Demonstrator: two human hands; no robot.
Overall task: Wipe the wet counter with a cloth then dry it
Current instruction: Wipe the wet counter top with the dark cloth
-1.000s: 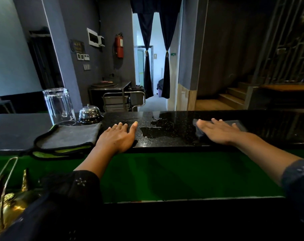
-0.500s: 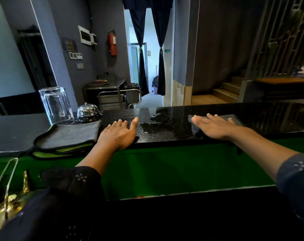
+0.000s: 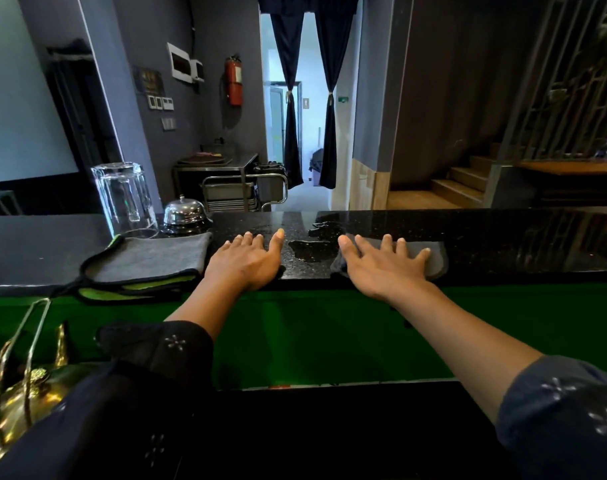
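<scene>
Pressing grey cloth [image 3: 430,259] at puddle [image 3: 310,250] edge, right hand [image 3: 381,268] flat

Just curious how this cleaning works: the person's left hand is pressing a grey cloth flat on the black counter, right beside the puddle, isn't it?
Not quite. The head view shows the right hand pressing the grey cloth flat on the black counter, right beside the puddle. The left hand lies bare on the counter.
</scene>
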